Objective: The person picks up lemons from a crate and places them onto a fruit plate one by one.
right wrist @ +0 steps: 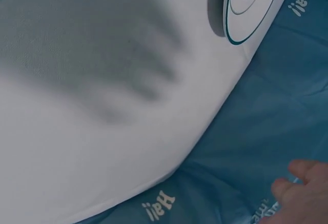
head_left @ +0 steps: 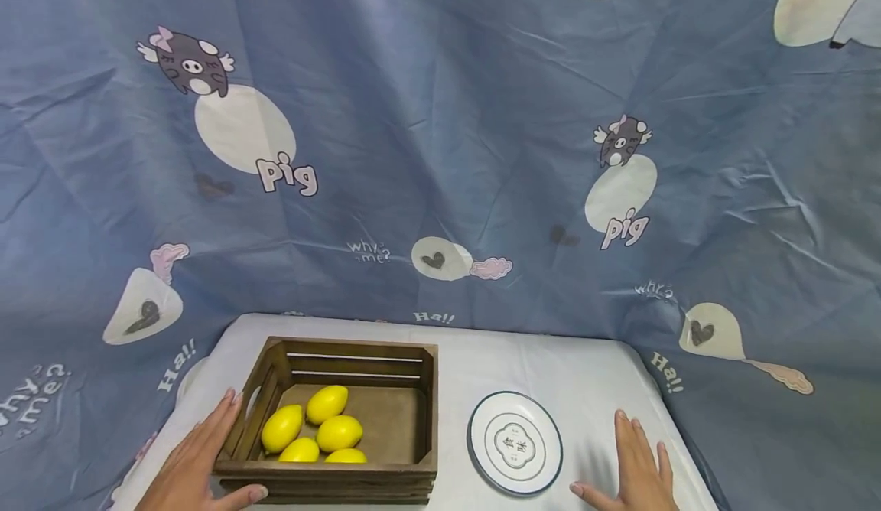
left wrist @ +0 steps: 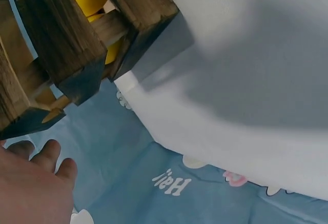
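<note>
A brown slatted wooden crate stands on the left part of the white table, with several yellow lemons gathered in its left half. My left hand is at the crate's near left corner, fingers extended and thumb spread along the front; whether it touches the wood I cannot tell. In the left wrist view, the fingers of that hand appear beside the crate's slats. To the right of the crate lies a round white plate with a dark rim and printed characters. My right hand, fingers spread and holding nothing, hovers right of the plate.
The white tabletop has rounded far corners. Behind and around it hangs a blue cloth printed with pigs and lettering. Shadows of the hands fall on the table in both wrist views.
</note>
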Available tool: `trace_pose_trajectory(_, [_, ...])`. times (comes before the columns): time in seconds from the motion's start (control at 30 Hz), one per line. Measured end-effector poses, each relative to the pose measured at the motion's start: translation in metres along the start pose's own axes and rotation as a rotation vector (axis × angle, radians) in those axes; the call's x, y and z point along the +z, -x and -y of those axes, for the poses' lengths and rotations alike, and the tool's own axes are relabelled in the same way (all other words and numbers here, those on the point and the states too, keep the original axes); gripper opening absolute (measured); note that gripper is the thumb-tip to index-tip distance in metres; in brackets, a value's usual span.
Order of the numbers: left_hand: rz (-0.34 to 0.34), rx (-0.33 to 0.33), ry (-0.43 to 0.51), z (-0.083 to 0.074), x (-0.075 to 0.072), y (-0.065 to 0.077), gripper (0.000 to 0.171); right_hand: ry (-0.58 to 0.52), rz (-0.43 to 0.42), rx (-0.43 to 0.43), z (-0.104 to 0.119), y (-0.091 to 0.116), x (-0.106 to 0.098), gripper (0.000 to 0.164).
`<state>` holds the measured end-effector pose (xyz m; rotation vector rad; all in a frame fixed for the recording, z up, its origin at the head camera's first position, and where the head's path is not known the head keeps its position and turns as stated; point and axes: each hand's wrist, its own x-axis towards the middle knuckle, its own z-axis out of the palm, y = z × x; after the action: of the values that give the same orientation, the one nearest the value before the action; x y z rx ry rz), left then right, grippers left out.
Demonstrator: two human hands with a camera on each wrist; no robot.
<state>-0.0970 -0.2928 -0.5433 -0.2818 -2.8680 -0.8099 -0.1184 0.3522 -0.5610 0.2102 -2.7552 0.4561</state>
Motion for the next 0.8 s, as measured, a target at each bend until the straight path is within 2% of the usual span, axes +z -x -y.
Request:
trace_pose_trajectory(0.1, [-0.026, 0.022, 0.011, -0.001, 0.001, -0.002, 0.123, -0.010, -0.019, -0.031, 0.001, -0.002, 0.002, 0.141])
trace_pose_trajectory(0.2, [-0.029, 0.013, 0.023, -0.001, 0.004, -0.003, 0.117, -0.011, -0.046, -0.068, 0.001, -0.004, 0.003, 0.143])
trace_pose_trajectory(0.3, [-0.006, -0.049, 0.034, -0.004, 0.005, -0.002, 0.110, -0.031, -0.057, -0.095, 0.002, -0.007, 0.003, 0.143])
trace_pose_trajectory(0.4, [0.027, -0.155, 0.030, -0.010, 0.005, -0.002, 0.103, -0.060, -0.049, -0.106, 0.005, -0.009, 0.002, 0.142])
trace_pose_trajectory(0.53, [0.016, -0.279, 0.048, -0.018, 0.006, -0.001, 0.093, -0.067, -0.008, -0.116, 0.010, -0.013, 0.001, 0.135])
trace_pose_trajectory(0.67, [-0.020, -0.318, 0.077, -0.021, 0.008, 0.000, 0.089, -0.056, 0.015, -0.137, 0.016, -0.017, -0.003, 0.126])
trace_pose_trajectory(0.8, [-0.030, -0.340, 0.135, -0.022, 0.011, -0.001, 0.086, -0.083, 0.005, -0.161, 0.023, -0.020, -0.006, 0.126])
